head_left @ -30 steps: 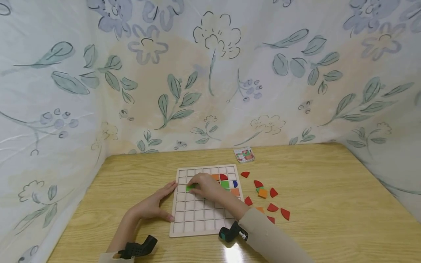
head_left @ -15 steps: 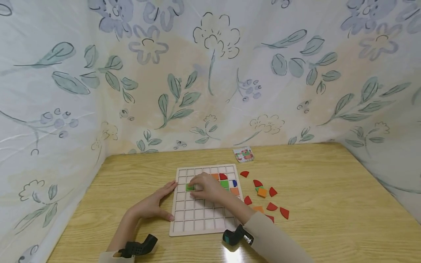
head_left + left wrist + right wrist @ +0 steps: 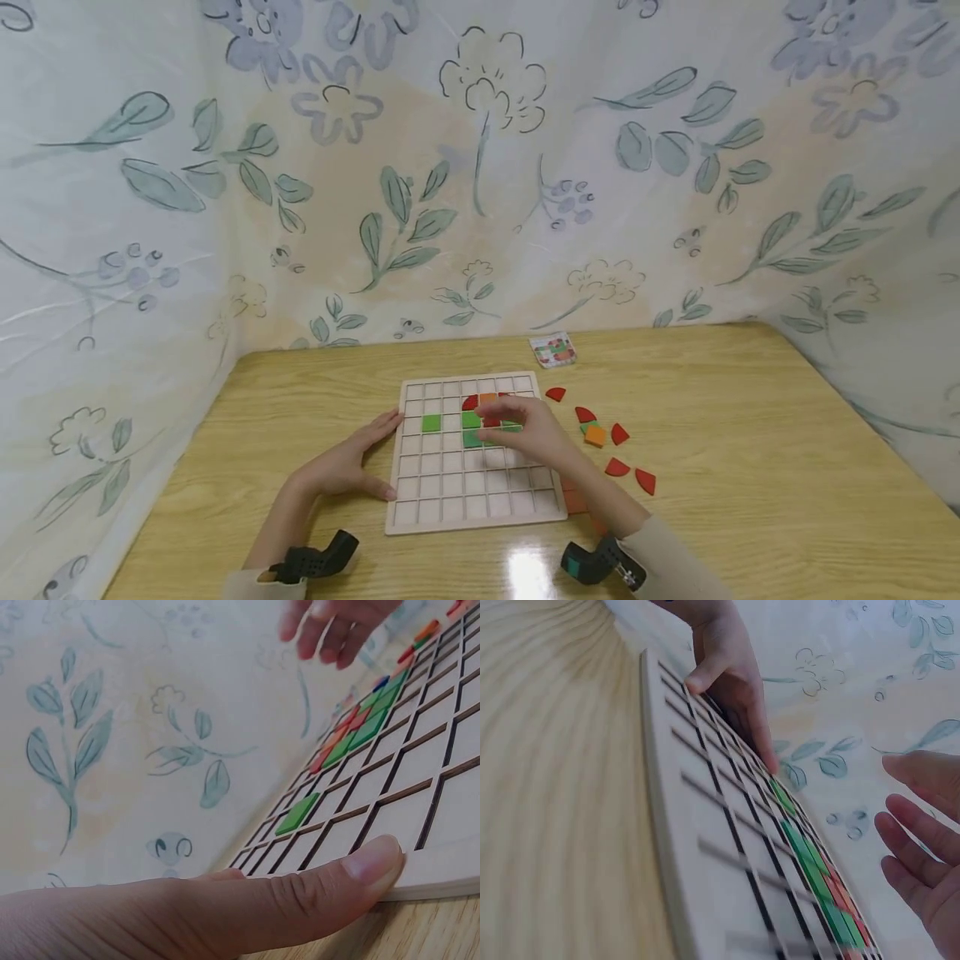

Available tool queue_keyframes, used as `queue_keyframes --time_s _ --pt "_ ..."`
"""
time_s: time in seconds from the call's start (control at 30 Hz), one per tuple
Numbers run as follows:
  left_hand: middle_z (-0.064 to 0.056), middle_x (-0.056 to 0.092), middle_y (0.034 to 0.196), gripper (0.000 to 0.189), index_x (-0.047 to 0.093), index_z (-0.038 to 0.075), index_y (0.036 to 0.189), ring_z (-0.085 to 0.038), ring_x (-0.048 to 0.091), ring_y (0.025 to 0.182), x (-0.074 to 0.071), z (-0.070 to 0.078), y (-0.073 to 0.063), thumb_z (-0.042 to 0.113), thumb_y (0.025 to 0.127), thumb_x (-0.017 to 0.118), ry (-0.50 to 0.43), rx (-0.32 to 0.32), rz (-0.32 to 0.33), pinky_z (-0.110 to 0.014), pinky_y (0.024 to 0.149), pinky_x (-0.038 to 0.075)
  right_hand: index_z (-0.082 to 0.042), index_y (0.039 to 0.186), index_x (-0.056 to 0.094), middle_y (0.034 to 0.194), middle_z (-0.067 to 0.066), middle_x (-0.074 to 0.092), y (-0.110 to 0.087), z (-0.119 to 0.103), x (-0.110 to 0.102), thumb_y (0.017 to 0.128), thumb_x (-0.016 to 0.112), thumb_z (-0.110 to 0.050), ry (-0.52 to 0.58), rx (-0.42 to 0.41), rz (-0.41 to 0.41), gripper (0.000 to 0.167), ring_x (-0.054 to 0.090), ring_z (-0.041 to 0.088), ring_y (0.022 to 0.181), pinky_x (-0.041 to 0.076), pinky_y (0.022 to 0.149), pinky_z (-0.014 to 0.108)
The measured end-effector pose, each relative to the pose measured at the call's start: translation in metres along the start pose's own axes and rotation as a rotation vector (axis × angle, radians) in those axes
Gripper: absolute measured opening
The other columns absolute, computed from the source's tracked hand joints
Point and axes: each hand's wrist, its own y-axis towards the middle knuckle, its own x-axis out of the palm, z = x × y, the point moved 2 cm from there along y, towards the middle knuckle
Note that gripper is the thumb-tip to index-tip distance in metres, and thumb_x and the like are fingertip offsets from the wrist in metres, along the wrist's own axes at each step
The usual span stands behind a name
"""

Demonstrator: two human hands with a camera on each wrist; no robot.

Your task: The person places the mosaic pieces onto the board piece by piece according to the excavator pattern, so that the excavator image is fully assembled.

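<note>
A pale wooden grid board (image 3: 442,487) lies on the table. My left hand (image 3: 348,467) rests along its left side, thumb near the lower corner and fingertips farther up the edge. One green square tile (image 3: 432,423) sits by itself in a cell left of centre. My right hand (image 3: 540,429) is over the board's right half with nothing in it, fingers and thumb apart, raised off the cells in the left wrist view. Beneath it is a cluster of green, red and orange tiles, partly hidden; a green tile (image 3: 471,438) and a red quarter-round tile (image 3: 470,402) show at its left side.
Several loose red quarter-round tiles (image 3: 618,467) are scattered right of the board. An orange square tile (image 3: 595,436) overlaps a green one there. A small printed pattern card (image 3: 553,350) lies behind the board. A floral cloth (image 3: 480,208) hangs behind the wooden table.
The right hand let go of the green square tile, leaving it in its cell, then lifted and moved right across the board. The left hand has stayed at the board's edge.
</note>
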Motion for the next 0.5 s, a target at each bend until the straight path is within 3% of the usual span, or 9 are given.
queue_keyframes --time_s 0.27,0.5 --pt "-0.015 0.008 0.154 0.108 0.020 0.009 0.148 -0.040 0.004 0.139 0.001 0.002 0.000 0.036 0.064 0.082 -0.007 -0.017 -0.002 -0.061 0.107 0.011 -0.003 0.111 0.064 0.109 0.014 0.065 -0.041 0.009 -0.039 0.081 0.071 -0.019 -0.041 0.086 0.074 0.035 0.060 0.026 0.102 0.045 0.093 0.045" --pt "-0.016 0.009 0.154 0.107 0.019 0.008 0.148 -0.040 0.004 0.139 0.001 0.001 0.001 0.037 0.065 0.082 0.000 0.003 0.003 -0.061 0.106 0.012 -0.004 0.109 0.065 0.106 0.010 0.067 -0.067 0.016 -0.061 0.080 0.072 -0.017 -0.119 0.073 0.102 0.032 0.062 0.020 0.098 0.046 0.092 0.044"
